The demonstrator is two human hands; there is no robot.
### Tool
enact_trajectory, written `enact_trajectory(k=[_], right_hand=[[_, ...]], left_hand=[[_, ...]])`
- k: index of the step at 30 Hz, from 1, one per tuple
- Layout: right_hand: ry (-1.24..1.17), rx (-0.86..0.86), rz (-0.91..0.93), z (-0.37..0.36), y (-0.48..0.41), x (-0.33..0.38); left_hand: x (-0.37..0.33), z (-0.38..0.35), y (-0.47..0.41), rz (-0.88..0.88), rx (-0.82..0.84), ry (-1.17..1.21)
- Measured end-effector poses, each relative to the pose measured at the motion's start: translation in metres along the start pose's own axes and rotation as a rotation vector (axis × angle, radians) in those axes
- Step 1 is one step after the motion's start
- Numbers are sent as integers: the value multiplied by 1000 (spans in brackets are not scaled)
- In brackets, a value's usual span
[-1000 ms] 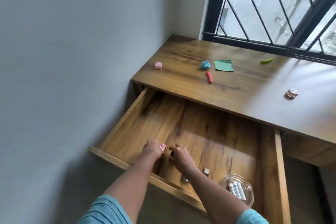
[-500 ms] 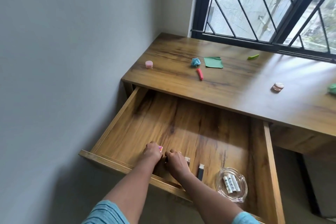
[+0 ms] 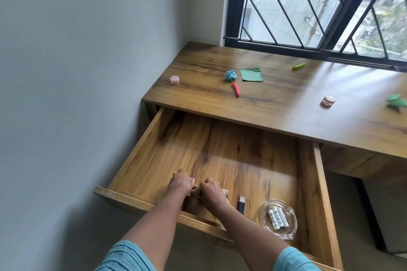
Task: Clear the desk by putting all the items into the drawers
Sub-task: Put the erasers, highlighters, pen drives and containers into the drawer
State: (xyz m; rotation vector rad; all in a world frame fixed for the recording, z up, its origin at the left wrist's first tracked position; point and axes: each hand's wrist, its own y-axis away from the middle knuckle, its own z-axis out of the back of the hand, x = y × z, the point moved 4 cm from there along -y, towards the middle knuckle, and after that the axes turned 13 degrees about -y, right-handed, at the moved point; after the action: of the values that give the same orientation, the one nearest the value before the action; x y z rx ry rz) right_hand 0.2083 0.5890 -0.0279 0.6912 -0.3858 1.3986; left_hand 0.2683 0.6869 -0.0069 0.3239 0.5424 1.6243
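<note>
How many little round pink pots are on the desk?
2: one small round pink pot near the wooden desk's left edge, another toward its right. More may sit out of view.

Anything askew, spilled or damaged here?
Nothing stands out. The glass dish sits upright in the drawer, nothing spilled; the left hand pinches a small pink item; the crumpled blue paper on the desk simply awaits clearing.

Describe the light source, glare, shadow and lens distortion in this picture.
Head view: daylight enters through the window; pale glare washes the desk top on the right; the drawer is shadowed beneath the left hand and right hand; the wide-angle lens tilts the wall and window bars.
</note>
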Motion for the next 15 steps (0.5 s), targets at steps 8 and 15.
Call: enact_trajectory(k=[8, 15], right_hand=[[27, -190, -19, 68, -3, -8], [90, -356, -169, 196, 5, -75]], left_hand=[[-48, 52, 3, -144, -221, 32], [-151, 81, 8, -345, -280, -56]])
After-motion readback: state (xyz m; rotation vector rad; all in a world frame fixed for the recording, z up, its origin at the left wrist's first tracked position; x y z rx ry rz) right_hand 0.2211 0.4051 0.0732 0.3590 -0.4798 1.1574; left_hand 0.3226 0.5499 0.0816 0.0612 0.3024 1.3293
